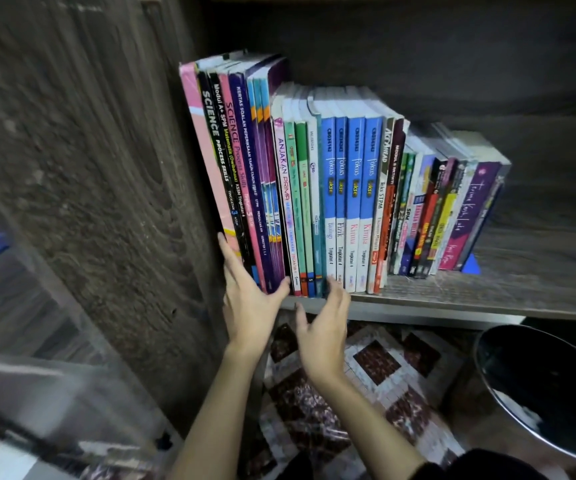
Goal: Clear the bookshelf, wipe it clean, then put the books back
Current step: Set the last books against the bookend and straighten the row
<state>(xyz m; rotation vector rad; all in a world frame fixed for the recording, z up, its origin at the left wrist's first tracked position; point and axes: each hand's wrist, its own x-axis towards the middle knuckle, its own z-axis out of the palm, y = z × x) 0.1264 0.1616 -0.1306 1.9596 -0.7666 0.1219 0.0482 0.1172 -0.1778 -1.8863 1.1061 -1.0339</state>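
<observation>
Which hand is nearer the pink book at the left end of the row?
Left. The left hand touches the pink book low down; the right hand is further right, at the base of the blue books.

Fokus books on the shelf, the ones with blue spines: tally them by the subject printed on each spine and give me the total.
Biologi: 1
Fizik: 1
Kimia: 2
Total: 4

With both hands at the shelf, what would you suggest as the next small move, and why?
Probably close the left hand round the tall books it brackets and slide them out: the shelf still holds books, and the right hand is open.
</observation>
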